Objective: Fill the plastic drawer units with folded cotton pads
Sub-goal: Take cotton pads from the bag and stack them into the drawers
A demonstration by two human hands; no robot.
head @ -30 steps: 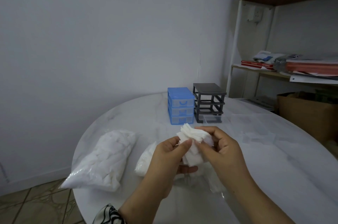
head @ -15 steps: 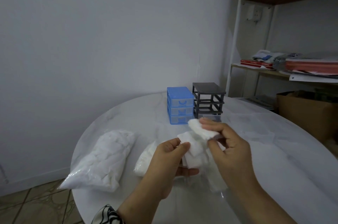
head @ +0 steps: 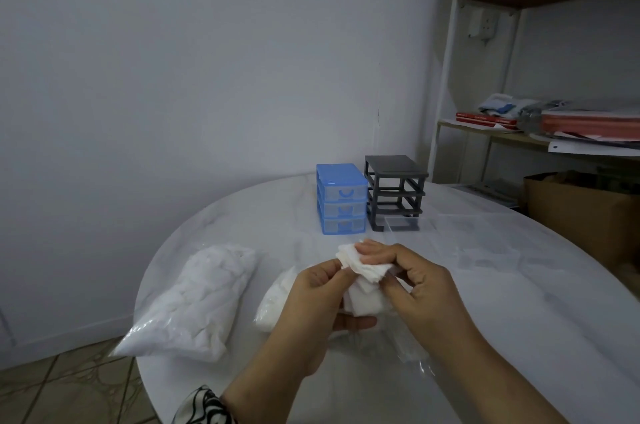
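Over the near middle of the round white table [head: 519, 319], both my hands work a bunch of white cotton pads [head: 363, 295]. My left hand [head: 322, 306] cradles the bunch from below and pinches its left edge. My right hand [head: 412, 281] pinches a folded stack of pads [head: 356, 259] at the top of the bunch. Beyond them a blue three-drawer unit [head: 341, 198] stands with its drawers closed. Right of it is a dark grey drawer frame [head: 396, 191] with empty slots and a clear drawer [head: 403, 222] at its foot.
A full plastic bag of cotton pads [head: 194, 302] lies at the table's left edge, a smaller bag [head: 273, 302] beside my left hand. Clear drawers [head: 464, 226] lie on the table at right. A shelf unit [head: 540, 132] and cardboard box [head: 581, 212] stand beyond.
My right hand, which had lifted a folded pad away from the bunch, has brought it back onto the top of the pads in my left hand.
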